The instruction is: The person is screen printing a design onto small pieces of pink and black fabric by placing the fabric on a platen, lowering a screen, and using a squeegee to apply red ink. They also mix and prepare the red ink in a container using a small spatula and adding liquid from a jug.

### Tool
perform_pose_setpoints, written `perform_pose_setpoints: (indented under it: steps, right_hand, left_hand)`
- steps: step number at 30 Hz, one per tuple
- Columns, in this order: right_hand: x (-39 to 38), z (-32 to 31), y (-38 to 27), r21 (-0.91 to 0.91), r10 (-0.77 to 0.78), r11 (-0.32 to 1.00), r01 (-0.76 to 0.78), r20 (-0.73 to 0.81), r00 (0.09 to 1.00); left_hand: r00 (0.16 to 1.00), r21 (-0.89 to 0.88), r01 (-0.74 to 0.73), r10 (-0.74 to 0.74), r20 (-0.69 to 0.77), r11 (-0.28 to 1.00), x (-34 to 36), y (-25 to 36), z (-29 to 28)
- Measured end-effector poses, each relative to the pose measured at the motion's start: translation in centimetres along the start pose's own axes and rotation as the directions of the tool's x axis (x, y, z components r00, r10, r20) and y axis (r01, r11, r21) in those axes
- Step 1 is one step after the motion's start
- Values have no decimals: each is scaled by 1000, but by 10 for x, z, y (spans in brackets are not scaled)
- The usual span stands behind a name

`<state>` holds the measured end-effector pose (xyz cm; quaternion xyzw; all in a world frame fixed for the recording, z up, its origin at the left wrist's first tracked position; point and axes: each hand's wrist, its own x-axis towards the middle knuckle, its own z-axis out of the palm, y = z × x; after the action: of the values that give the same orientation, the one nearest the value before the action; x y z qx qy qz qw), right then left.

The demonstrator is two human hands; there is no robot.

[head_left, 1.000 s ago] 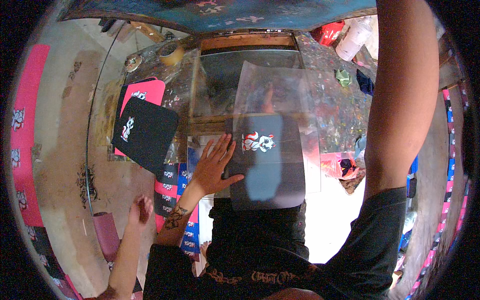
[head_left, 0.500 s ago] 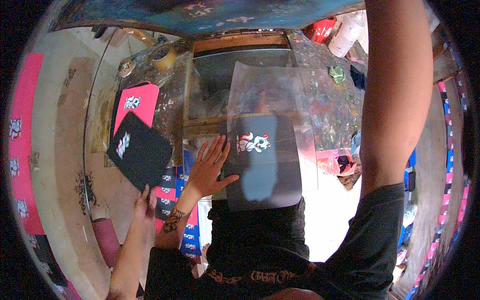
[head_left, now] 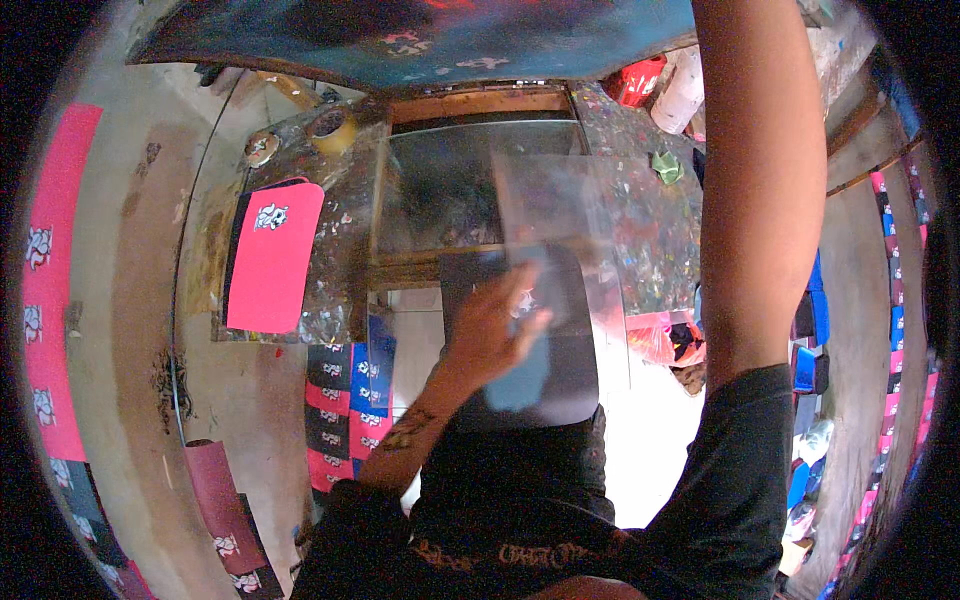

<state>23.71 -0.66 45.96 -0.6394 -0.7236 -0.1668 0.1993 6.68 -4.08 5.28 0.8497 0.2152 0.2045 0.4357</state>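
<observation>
My left hand point(head_left: 495, 325) is blurred, reaching over a dark grey rectangular mat point(head_left: 564, 370), its fingertips around the red and white cartoon animal print; whether it grips anything is unclear. A transparent sheet point(head_left: 548, 190) lies over the mat and extends beyond its top. The mat sits just above my dark-clothed lap, at the near side of a wooden frame with a glass-like panel point(head_left: 436, 180). My right forearm point(head_left: 760, 200) rises past the top edge, so that hand is out of view. Above hangs a large paint-stained board or screen point(head_left: 560, 30).
A pink printed mat point(head_left: 270, 270) lies on the paint-spattered left surface point(head_left: 340, 230). A yellow tub point(head_left: 332, 140), red bucket point(head_left: 632, 82), white container point(head_left: 678, 95) and green cloth point(head_left: 666, 168) stand or lie farther back. Rows of printed mats point(head_left: 60, 280) line both sides.
My left hand has moved right, from the mat's left edge onto its print. Another person's hand at lower left has left the view, and the black mat atop the pink one is gone.
</observation>
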Motion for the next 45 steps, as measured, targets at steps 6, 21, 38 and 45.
perform_pose_setpoints:
  steps: [6,21,38,45]
  right_hand:
    - [-46,16,-16,61,5,998,-6,16,1000]
    - [-293,242,-89,-16,40,999,-37,333,942]
    - [-223,248,-12,-47,493,857,-513,363,791]
    - [-251,270,-8,-266,826,564,-782,198,528]
  left_hand:
    - [800,467,-339,511,-314,817,19,129,-17]
    - [938,563,132,81,-337,816,-153,-1,-34]
    - [923,400,142,24,-383,906,-146,0,-38]
    - [839,389,223,27,-543,894,-141,2,-64]
